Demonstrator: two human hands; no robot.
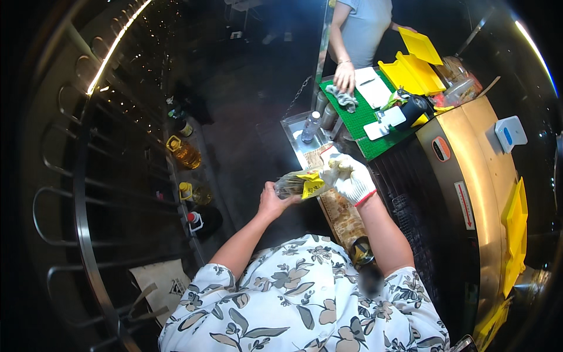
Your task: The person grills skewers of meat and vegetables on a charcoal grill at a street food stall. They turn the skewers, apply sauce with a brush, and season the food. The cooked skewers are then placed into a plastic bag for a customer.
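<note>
A clear plastic packet (293, 183) with a yellow label hangs in front of my chest, and I cannot make out its contents. Bare fingers of my left hand (275, 203) are closed round its left end. My right hand (350, 178) wears a white knitted glove with a red cuff; its fingers are pinched at the packet's right end. Beneath the right forearm runs a long, narrow brown-and-cream patterned surface (340, 214). A dark round container (361, 251) stands at its near end, partly hidden.
Ahead to the right, another person's hand (344, 77) rests by a grey cloth (343, 100) on a green mat (359, 126). A clear bottle (311, 126) stands nearby. Yellow trays (413, 73) and a metal-fronted counter (463, 158) lie right. Oil bottles (183, 152) and a curved metal rack (85, 193) stand left.
</note>
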